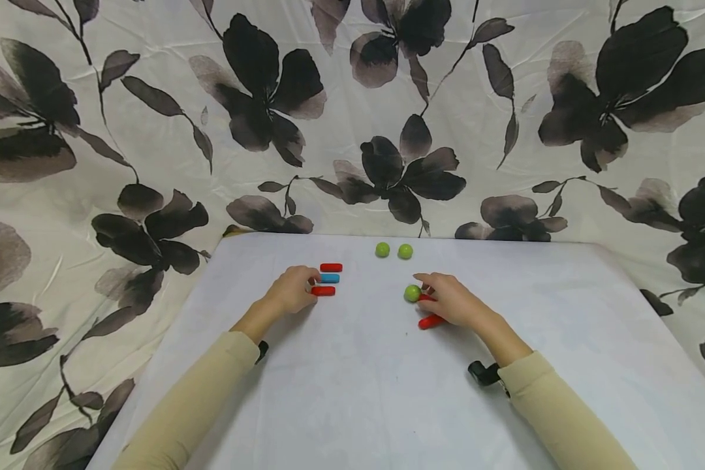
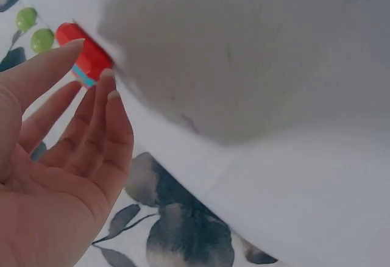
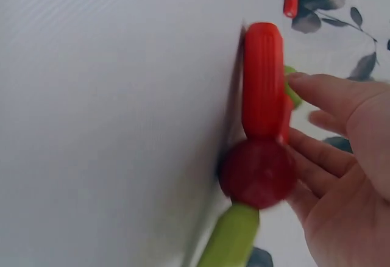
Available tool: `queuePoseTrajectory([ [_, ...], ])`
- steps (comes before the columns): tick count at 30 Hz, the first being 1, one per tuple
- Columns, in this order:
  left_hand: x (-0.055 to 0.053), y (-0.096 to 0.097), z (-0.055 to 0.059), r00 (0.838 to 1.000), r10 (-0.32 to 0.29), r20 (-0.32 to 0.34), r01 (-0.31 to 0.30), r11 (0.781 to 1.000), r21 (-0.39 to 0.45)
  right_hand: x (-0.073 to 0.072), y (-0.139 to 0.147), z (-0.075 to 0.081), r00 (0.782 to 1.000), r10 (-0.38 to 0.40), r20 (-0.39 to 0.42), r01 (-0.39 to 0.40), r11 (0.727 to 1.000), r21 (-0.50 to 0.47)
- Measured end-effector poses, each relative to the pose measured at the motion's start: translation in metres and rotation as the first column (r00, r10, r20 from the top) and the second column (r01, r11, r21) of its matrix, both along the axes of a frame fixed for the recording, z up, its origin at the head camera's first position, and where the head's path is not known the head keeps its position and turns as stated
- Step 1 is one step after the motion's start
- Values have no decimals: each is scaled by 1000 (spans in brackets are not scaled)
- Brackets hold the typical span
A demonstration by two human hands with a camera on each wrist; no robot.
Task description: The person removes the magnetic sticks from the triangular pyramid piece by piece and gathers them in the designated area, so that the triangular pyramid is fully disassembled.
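My left hand (image 1: 290, 289) reaches to the left ends of short sticks lying side by side: a far red stick (image 1: 331, 267), a blue stick (image 1: 329, 279) and a near red stick (image 1: 324, 291). Its thumb and fingertips stand apart around those ends. Thumb and index finger of my right hand (image 1: 455, 301) are spread about a green ball (image 1: 412, 293), which sits at the end of a red stick (image 1: 427, 297). Closer in lies another red stick (image 3: 263, 78), joined to a dark red ball (image 3: 259, 172) and a yellow-green stick (image 3: 231, 236); my right hand hides these last two in the head view.
Two green balls (image 1: 382, 249) lie near the far edge of the white table (image 1: 352, 378). Behind the table hangs a floral cloth (image 1: 341, 117). A black wrist camera (image 1: 484, 374) shows below the right sleeve.
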State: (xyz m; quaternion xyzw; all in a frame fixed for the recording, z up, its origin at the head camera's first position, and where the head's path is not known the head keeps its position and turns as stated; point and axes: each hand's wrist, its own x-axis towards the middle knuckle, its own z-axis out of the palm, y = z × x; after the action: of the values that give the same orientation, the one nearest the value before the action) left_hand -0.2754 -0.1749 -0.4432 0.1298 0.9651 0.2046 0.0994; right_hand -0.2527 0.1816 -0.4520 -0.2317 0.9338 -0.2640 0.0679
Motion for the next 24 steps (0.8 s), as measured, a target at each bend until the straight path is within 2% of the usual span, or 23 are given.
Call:
queuePoseTrajectory([
  [4, 6, 2, 7, 999, -24, -42, 25, 1000, 14, 8, 14, 8, 1000, 8, -11, -8, 1000, 7],
  [9, 17, 14, 14, 988, -120, -97, 126, 990, 55, 19, 32, 15, 1000, 9, -21, -8, 1000, 28],
  [14, 27, 34, 13, 973, -195, -124, 205, 976, 78, 26, 40, 16, 1000, 12, -17, -12, 1000, 19],
  [19, 31, 58, 6, 970, -231, -78, 240, 961, 136, 27, 43, 10, 1000, 3, -17, -3, 1000, 3],
  [24, 25, 88, -1, 972, -235, 3, 232, 960, 158, 25, 37, 2, 999, -12, -43, 11, 1000, -17],
])
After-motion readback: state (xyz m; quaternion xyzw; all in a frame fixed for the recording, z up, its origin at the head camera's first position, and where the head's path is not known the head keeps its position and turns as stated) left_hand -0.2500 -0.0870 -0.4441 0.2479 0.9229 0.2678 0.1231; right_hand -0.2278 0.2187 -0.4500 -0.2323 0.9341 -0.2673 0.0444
